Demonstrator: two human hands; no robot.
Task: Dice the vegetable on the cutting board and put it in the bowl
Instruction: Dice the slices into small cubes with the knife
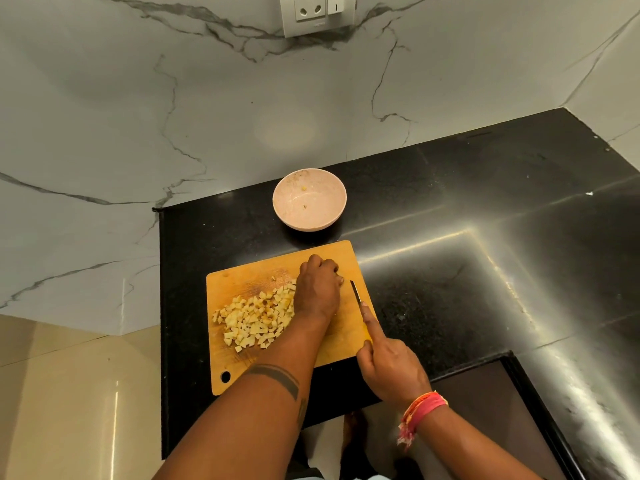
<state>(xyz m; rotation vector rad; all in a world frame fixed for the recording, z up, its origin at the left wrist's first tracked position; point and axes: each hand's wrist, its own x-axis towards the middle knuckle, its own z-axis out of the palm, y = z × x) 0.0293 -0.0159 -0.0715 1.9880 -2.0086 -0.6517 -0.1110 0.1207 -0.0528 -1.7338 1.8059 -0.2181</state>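
A black granite countertop [485, 209] meets a grey-veined marble wall [138, 116]; high on that wall sits a white socket-and-switch plate [317, 12].

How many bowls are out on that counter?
1. The pink bowl stands on the black counter just beyond the cutting board, near the wall. No other bowl shows in this view.

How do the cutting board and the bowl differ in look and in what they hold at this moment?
The cutting board is flat, rectangular and orange-brown; the bowl is round, deep and pale pink. The board carries a heap of diced pieces; the bowl holds only a few scraps. Both sit on the black counter.
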